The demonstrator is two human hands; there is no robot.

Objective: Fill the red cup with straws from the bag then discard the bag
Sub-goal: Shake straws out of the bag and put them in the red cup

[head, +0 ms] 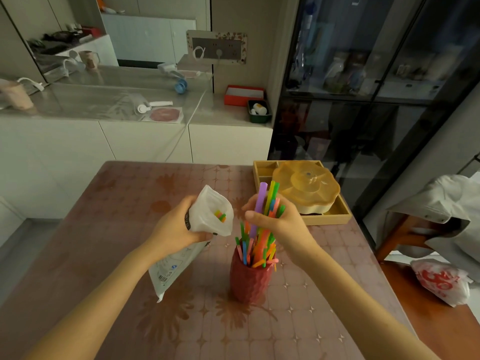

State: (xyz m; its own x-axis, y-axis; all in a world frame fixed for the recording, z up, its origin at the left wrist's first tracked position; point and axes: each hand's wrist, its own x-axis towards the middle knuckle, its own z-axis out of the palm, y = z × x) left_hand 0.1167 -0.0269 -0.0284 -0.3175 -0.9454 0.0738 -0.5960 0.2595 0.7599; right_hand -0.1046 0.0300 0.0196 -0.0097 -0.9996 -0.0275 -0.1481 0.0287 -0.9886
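— What is held in the left hand (174, 224)?

— The white bag (197, 229) is gripped around its upper part, the fingers closed on it from the left side. Its open mouth is turned up, and a few straw ends (220, 215) are seen inside, just right of the fingertips. The bag's lower end hangs below the wrist, above the table (130, 203).

— And the right hand (278, 220)?

— A bunch of coloured straws (267, 198) is clasped there, thumb and fingers wrapped shut around the middle of the bundle. The tops stick up past the knuckles; the lower ends reach down toward the red cup (250, 280).

— Where is the cup placed?

— Directly below the right hand's fingers, upright on the table and already crowded with straws — some are bent over its rim. A lidded yellow tray (306, 189) is seen beyond the right hand.
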